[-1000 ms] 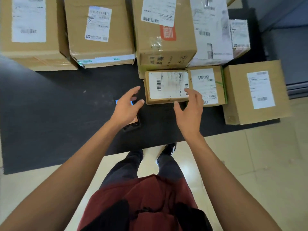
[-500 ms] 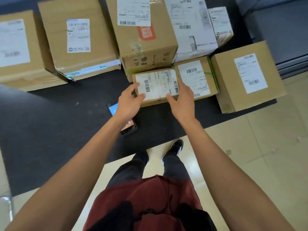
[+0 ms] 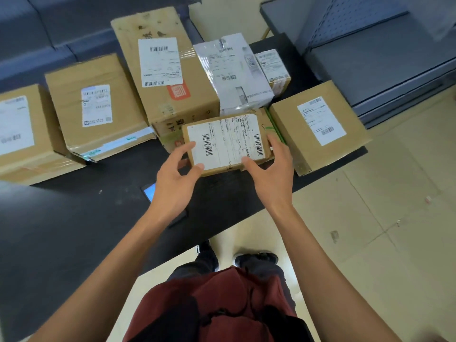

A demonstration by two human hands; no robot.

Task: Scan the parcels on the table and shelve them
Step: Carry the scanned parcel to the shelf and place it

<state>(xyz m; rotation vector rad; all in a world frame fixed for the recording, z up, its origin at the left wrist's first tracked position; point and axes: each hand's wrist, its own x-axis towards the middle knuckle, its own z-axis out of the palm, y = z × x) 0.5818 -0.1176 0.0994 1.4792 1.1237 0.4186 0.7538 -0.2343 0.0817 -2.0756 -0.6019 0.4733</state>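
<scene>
- Black flat table (image 3: 61,230): carrying many brown cardboard parcels along far edge.
- Tall brown cardboard box with red sticker (image 3: 170,70): at middle of far edge, just behind held parcel.
- Small flat brown cardboard parcel with white barcode label (image 3: 225,144): lifted near right front edge, label up.
- Left hand (image 3: 172,178): fingers grasping parcel's left end.
- Right hand (image 3: 271,174): fingers grasping right end.
- Phone with blue screen (image 3: 150,192): lying under left hand, mostly hidden.
</scene>
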